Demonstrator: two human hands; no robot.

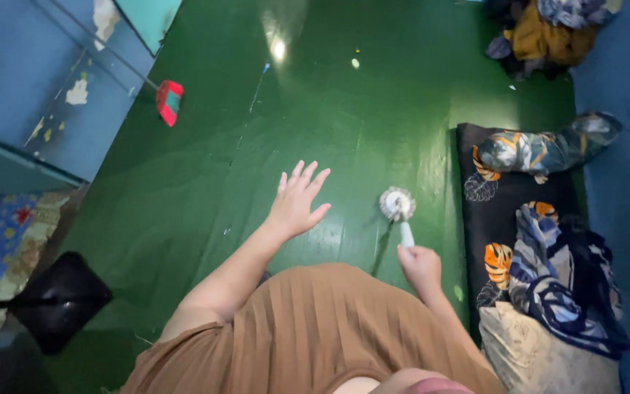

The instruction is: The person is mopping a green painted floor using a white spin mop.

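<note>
hands: two, a left hand (297, 201) and a right hand (420, 266)
brushes: one white round brush (398, 206)
dustpans: one black dustpan (63, 299), near left
brooms: one red broom head (170, 101), far left
mats: one black leaf-print mat (504, 211), right
clothes piles: one clothes pile (548, 33), far right

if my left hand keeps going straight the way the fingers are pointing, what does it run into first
Probably nothing but bare floor. The left hand is open, fingers spread, pointing up the picture and slightly right over the green floor. That line looks free up to the small pale specks, though the hand's height above the floor is unclear.
</note>
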